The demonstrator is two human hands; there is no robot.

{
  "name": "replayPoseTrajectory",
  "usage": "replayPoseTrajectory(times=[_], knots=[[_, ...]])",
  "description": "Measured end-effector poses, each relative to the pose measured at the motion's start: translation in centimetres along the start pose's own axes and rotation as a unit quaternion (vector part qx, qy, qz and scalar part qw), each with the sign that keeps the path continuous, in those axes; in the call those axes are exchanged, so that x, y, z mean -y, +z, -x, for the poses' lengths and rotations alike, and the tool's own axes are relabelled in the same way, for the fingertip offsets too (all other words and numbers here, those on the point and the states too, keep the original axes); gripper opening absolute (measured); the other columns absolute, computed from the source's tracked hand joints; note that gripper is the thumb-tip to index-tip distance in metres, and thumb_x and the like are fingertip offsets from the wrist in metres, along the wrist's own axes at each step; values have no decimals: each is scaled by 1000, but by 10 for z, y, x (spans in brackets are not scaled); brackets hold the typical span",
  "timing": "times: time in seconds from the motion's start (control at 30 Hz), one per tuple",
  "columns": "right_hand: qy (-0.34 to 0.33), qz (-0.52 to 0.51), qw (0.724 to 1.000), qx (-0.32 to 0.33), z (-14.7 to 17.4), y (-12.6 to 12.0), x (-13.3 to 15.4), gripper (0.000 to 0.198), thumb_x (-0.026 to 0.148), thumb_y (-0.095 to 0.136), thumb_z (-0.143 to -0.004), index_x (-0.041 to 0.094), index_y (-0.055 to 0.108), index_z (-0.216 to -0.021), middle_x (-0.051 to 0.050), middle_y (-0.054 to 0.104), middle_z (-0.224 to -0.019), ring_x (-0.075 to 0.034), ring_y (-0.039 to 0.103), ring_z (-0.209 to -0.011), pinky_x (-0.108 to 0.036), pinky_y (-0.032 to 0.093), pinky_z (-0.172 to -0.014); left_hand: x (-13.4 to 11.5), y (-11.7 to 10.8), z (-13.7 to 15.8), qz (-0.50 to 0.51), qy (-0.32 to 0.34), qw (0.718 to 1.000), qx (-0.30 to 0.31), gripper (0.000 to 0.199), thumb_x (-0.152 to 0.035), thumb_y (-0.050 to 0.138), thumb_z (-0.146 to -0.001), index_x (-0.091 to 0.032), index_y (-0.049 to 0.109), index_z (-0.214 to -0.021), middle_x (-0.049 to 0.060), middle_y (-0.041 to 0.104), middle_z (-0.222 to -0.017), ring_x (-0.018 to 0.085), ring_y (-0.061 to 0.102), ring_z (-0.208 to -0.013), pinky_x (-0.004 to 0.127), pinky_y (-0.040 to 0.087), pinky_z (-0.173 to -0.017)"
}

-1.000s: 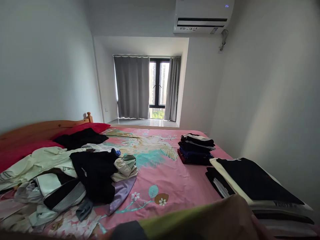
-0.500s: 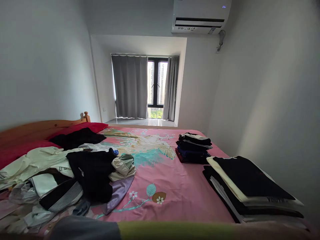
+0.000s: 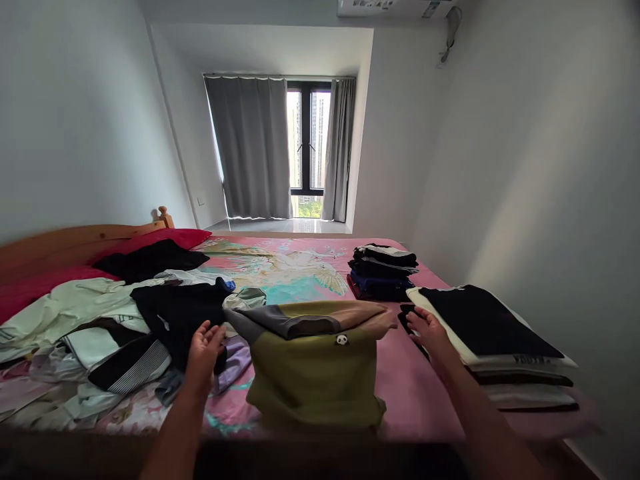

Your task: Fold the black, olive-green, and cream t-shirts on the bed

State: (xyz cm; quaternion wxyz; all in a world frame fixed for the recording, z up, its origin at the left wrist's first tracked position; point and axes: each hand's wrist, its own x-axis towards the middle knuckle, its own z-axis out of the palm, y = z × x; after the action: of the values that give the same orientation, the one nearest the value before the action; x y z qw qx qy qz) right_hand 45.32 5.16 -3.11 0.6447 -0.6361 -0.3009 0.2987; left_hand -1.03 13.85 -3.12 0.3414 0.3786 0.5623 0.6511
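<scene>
Left hand (image 3: 206,343) and right hand (image 3: 429,330) are empty and loosely spread; the green shirt (image 3: 315,380), bearing a panda emblem (image 3: 341,340), is between them over the pink bedsheet (image 3: 410,393). Lettering (image 3: 531,359) on the folded clothes (image 3: 495,327) beside the right hand is blurred; grey curtains (image 3: 250,147) hang beyond both.

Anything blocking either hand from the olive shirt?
Nothing visible: the left hand and right hand flank the olive shirt; the purple cloth near the left hand lies on the bed.
</scene>
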Motion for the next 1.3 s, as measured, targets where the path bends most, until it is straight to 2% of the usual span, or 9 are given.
replayPoseTrajectory(times=[0.17,0.27,0.37,0.5,0.67,0.83,0.97,1.1,1.3], knots=[[-5,86,987,137,43,8,-127,44,48,64,-60,16,65,-90,-9,68,-92,-26,62,-92,-35,51,-80,127,-25,44,-108,-32,982,150,49,-43,70,-58,-19,63,-100,10,65,-108,29,57,-109,39,46,-92],[10,80,978,193,71,14,-168,40,42,59,-60,18,67,-91,-9,69,-97,-26,62,-98,-36,47,-90,159,-42,65,-178,11,960,217,38,-43,62,-66,-21,67,-96,8,66,-110,27,56,-111,38,44,-97],[24,85,967,238,81,25,-172,44,36,50,-62,18,66,-98,-8,67,-103,-25,59,-105,-35,45,-94,156,-39,64,-223,64,942,245,38,-35,52,-73,-20,65,-106,7,63,-117,23,53,-116,36,38,-103],[-22,184,950,252,88,30,-160,49,27,49,-54,20,67,-99,-6,66,-107,-26,56,-108,-35,41,-97,146,-24,50,-240,109,929,260,49,-20,53,-64,-17,62,-113,8,59,-124,22,50,-119,35,33,-106],[-42,198,959,199,108,19,-161,33,32,54,-61,20,65,-90,-4,67,-93,-25,60,-92,-34,47,-83,154,-24,55,-236,57,942,233,31,-33,56,-69,-17,66,-93,7,69,-94,23,63,-91,36,47,-87],[-22,151,980,125,125,8,-165,35,42,59,-64,18,62,-89,-5,67,-87,-23,61,-82,-31,48,-74,148,-42,74,-215,48,953,206,27,-44,52,-74,-19,60,-80,2,65,-77,19,61,-73,30,48,-70],[-10,171,983,61,135,-4,-169,33,46,58,-64,19,59,-83,-3,66,-78,-21,60,-73,-30,47,-69,144,-57,94,-201,67,971,106,22,-41,55,-72,-20,56,-74,0,61,-71,19,58,-70,29,47,-68],[18,231,972,39,146,-16,-178,40,52,56,-62,20,59,-86,-4,66,-81,-23,60,-75,-32,46,-71,153,-66,119,-208,55,975,54,16,-37,55,-71,-22,56,-75,1,61,-71,21,59,-72,30,47,-71],[11,204,974,94,158,-21,-192,42,45,58,-53,18,62,-85,-8,66,-92,-27,60,-91,-35,46,-84,157,-64,130,-197,61,971,122,30,-32,59,-69,-24,56,-98,6,64,-100,25,59,-98,34,44,-90]])
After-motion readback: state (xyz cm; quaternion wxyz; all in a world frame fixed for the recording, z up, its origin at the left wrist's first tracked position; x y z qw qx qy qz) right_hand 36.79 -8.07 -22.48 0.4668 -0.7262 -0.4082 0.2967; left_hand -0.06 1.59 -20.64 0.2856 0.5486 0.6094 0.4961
